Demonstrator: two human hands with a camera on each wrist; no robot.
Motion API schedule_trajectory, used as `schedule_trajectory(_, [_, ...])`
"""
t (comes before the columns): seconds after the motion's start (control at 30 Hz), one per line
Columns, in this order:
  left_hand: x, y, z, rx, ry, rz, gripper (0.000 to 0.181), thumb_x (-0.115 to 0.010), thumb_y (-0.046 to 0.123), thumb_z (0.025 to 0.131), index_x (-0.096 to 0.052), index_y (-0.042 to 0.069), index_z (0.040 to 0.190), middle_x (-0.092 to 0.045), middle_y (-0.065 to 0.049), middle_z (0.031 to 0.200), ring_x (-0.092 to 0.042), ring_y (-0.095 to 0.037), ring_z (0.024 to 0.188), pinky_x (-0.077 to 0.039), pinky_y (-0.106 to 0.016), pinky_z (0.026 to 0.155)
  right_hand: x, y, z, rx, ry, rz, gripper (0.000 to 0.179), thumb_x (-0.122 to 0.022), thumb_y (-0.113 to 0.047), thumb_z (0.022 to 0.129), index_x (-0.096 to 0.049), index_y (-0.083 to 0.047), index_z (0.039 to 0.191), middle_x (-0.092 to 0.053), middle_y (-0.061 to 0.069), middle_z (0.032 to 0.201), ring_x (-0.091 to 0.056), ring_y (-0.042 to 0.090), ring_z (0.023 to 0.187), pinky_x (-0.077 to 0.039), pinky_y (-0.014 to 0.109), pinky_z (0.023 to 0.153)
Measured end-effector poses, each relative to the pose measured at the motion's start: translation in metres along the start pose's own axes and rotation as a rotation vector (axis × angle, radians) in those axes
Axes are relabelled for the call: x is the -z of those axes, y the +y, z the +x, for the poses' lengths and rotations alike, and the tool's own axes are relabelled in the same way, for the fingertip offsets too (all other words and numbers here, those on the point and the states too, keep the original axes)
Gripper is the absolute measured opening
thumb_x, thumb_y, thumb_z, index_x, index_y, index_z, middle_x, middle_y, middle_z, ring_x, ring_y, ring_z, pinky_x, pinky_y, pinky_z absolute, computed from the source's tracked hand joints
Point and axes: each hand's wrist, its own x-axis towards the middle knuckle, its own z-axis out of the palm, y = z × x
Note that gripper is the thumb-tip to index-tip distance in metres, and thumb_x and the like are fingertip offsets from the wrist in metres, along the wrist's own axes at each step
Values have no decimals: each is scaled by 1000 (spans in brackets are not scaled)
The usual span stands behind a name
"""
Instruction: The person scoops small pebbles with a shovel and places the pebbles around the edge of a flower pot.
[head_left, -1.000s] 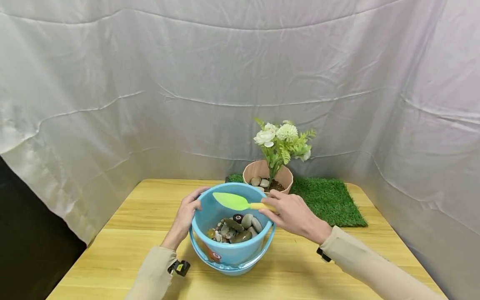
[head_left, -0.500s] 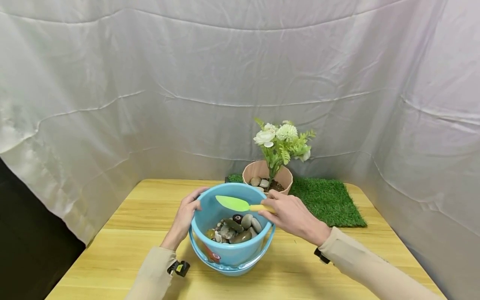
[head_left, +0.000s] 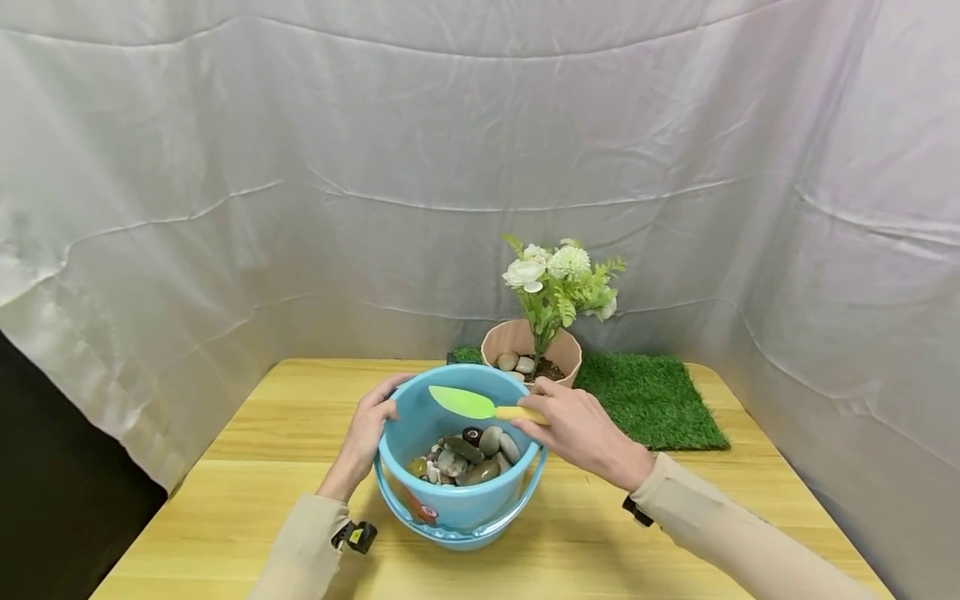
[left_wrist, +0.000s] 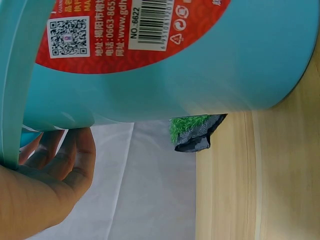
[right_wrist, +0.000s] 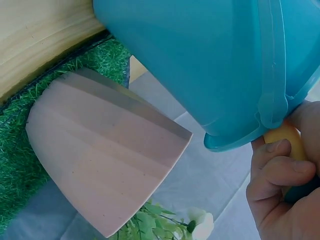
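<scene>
A light blue bucket [head_left: 465,500] stands on the table, its handle hanging down over the front. Stones [head_left: 457,458] of mixed sizes lie at its bottom. My left hand [head_left: 369,429] grips the left rim, thumb inside and fingers along the outside; the left wrist view shows those fingers [left_wrist: 75,155] against the wall. In my right hand [head_left: 581,429] is a small trowel with a lime green blade [head_left: 461,402] and a yellow handle [right_wrist: 286,140]. The blade lies across the bucket's mouth, over the stones. The right fingers curl round the handle beside the right rim.
Behind the bucket, a pink pot [head_left: 566,354] holds white artificial flowers [head_left: 558,275], soil and a few stones. It stands on a green turf mat [head_left: 652,404] at the table's back right. Grey curtains [head_left: 450,150] surround the wooden table [head_left: 247,483].
The trowel blade dips slightly, then rises a little, staying over the bucket. Both hands keep their hold. The whole view shifts slightly.
</scene>
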Motion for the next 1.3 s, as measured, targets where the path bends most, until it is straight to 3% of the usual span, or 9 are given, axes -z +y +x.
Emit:
schedule_trajectory(0.2, [-1, 1, 1, 1, -1, -1, 58, -44, 2, 80, -57, 12, 135, -56, -13, 135, -49, -32, 113, -39, -38, 88, 0, 1, -2, -9, 6, 4, 19, -66, -32, 92, -74, -15, 97, -56, -3, 87, -39, 0, 57, -34, 17, 51])
schedule_trajectory(0.47, [0, -2, 0, 4, 2, -1, 57, -44, 2, 80, -57, 12, 134, -56, -13, 134, -49, -32, 113, -38, -38, 88, -4, 1, -2, 1, 17, 26, 20, -67, -32, 91, -74, -14, 97, -53, -3, 83, -37, 1, 58, -33, 17, 52])
schedule_trajectory(0.8, [1, 0, 0, 6, -14, -6, 59, -44, 3, 80, -56, 13, 136, -54, -12, 137, -48, -33, 116, -39, -37, 88, -2, 2, 0, 13, 44, 38, 14, -69, -30, 90, -73, -17, 88, -48, -6, 79, -37, 1, 59, -33, 16, 52])
schedule_trajectory(1.3, [2, 0, 1, -1, -12, -4, 58, -45, 2, 80, -57, 13, 136, -55, -12, 136, -49, -32, 114, -39, -38, 88, -3, 1, 1, 9, 42, 55, 11, -69, -30, 90, -72, -20, 86, -45, -8, 77, -34, 2, 59, -32, 16, 52])
